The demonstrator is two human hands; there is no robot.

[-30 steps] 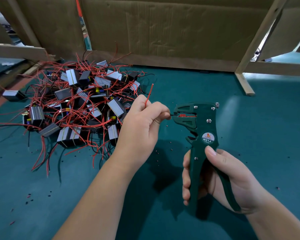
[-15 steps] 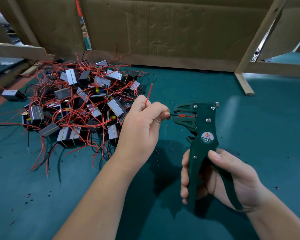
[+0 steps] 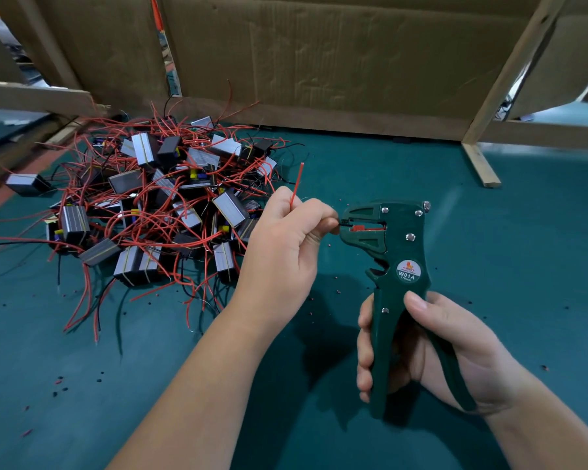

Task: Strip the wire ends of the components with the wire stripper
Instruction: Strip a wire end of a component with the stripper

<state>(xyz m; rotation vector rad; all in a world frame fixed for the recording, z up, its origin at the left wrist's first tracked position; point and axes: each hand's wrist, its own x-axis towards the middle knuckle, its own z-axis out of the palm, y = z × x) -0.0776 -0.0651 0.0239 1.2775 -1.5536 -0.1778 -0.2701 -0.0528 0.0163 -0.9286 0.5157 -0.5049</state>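
Note:
My left hand (image 3: 291,242) pinches the wires of a component: a red wire (image 3: 296,181) sticks up above the fist, and a black wire end (image 3: 343,224) pokes rightward into the jaws of the green wire stripper (image 3: 392,259). The component's body is hidden inside the fist. My right hand (image 3: 421,347) grips the stripper's two handles, head upright, thumb on the front near the round label. A heap of small grey and black box components with red and black wires (image 3: 157,212) lies on the green table to the left.
Cardboard panels (image 3: 319,62) on wooden framing wall off the back. A wooden foot (image 3: 481,166) rests on the table at back right. One stray component (image 3: 28,184) lies at far left. Small bits of stripped insulation (image 3: 60,379) dot the green surface.
Hardly anything differs. The stripper and my right hand have shifted very slightly; the black wire end stays in the jaws.

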